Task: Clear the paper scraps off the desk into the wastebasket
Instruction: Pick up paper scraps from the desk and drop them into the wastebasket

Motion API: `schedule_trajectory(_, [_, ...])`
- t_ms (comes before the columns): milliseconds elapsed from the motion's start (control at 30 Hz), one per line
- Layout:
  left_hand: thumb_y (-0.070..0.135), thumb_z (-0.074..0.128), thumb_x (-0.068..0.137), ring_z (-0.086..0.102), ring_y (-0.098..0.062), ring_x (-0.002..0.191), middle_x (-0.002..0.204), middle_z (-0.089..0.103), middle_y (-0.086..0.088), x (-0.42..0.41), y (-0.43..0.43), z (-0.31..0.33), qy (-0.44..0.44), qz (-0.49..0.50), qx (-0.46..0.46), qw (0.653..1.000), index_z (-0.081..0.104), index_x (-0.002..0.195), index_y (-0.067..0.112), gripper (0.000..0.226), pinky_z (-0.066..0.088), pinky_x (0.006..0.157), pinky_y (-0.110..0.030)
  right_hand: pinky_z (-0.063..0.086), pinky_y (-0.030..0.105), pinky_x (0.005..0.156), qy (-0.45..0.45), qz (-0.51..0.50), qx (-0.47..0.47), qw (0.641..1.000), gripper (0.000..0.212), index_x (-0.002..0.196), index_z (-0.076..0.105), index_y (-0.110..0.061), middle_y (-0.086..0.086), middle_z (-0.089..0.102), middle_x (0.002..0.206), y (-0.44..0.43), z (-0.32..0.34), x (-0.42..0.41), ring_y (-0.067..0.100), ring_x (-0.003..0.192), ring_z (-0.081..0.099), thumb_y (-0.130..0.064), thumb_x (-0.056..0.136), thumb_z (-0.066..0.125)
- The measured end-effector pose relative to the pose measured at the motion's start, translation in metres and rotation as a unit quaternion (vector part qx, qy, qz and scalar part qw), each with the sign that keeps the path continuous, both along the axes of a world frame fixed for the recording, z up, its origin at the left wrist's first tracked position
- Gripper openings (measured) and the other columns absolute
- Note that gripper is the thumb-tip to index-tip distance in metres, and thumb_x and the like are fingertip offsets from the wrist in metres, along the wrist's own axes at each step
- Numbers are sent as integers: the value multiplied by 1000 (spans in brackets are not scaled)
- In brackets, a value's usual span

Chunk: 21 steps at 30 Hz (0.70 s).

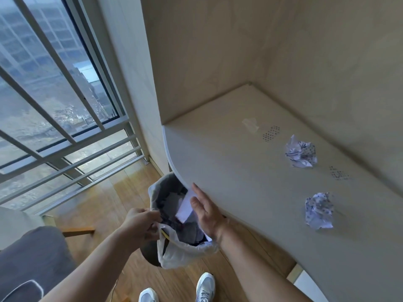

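A wastebasket (152,253) lined with a white plastic bag (185,253) stands on the floor under the desk's front edge. My left hand (141,223) pinches the bag's rim on the near left side. My right hand (207,210) hovers over the basket's mouth with fingers spread, and a white paper sheet (185,209) lies just below it inside the bag. On the pale desk (229,166) rest two crumpled paper balls (302,152) (319,210), two flat dotted scraps (271,134) (338,173) and a small clear scrap (250,124).
A window with metal bars (54,101) fills the left. A grey chair (30,264) sits at the lower left. Wooden floor (113,192) surrounds the basket, and my white shoes (205,286) stand just behind it. Beige walls enclose the desk's back and right.
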<state>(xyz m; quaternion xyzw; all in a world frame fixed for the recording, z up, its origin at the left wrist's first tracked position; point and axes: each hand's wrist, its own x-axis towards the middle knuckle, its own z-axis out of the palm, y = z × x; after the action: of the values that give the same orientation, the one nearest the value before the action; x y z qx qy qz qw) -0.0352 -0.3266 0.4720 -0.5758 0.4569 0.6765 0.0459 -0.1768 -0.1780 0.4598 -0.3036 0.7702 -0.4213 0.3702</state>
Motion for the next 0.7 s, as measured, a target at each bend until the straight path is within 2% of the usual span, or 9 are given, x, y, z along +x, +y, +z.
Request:
schedule_trajectory(67, [-10,61,81,48,-23,54,66,44,-14,1,0,0,0,2,-4,1000,55,85,1,14,53,48,-34,22,22,116,-98,-35,-62,993,55,150,30,-28,-11,30,157,2,14,-2,-2,141,28,-49,99,37])
schedule_trajectory(167, [-10,62,81,48,-23,48,59,43,-12,3,-2,0,-7,3,-9,1000,56,84,0,12,55,48,-33,25,29,117,-86,-96,-74,989,62,148,31,-33,-12,32,157,20,29,-20,-3,139,32,-62,93,37])
schedule_trajectory(233, [-8,63,82,49,-23,48,58,43,-11,3,-4,-2,-11,1,-9,1000,56,84,0,11,57,49,-35,25,28,116,8,-143,-54,988,58,148,32,-34,-10,30,158,42,35,-41,-3,139,30,-55,94,40])
schedule_trajectory(300, [-7,64,83,49,-23,47,58,43,-11,1,-5,-4,-14,2,-8,1000,56,82,-1,10,58,50,-37,21,35,119,174,-182,34,967,57,150,30,-25,-1,25,161,70,37,-71,10,146,22,-41,98,46])
schedule_trajectory(367, [-8,64,83,47,-22,45,56,41,-10,-3,-3,-5,-14,0,-9,1000,55,78,0,12,56,50,-35,14,51,120,314,-213,182,907,60,152,27,-21,6,18,162,102,37,-101,25,150,13,-35,97,49])
schedule_trajectory(400, [-9,63,82,44,-20,43,54,39,-8,-5,-2,-6,-11,-1,-11,1000,54,73,2,17,53,48,-33,13,57,117,341,-236,248,876,63,152,26,-21,7,15,163,117,37,-112,30,150,10,-37,96,51])
schedule_trajectory(500, [-15,58,80,31,-14,36,48,31,-2,-10,3,-8,8,2,-20,1000,41,58,9,37,38,40,-24,15,65,111,315,-290,355,831,68,152,23,-27,5,7,164,157,34,-130,36,149,5,-43,93,53])
schedule_trajectory(600, [-13,58,83,30,-13,32,48,30,-1,-15,4,-9,9,-8,-23,1000,41,61,9,35,38,40,-23,21,64,111,251,-304,373,840,69,151,24,-26,6,3,164,178,26,-137,40,147,4,-43,92,54])
schedule_trajectory(700, [-11,58,86,33,-14,32,52,32,-3,-19,4,-8,7,-18,-23,1000,46,67,4,27,41,38,-23,24,56,113,252,-292,374,844,68,149,29,-19,11,4,163,185,20,-139,42,146,9,-38,91,58])
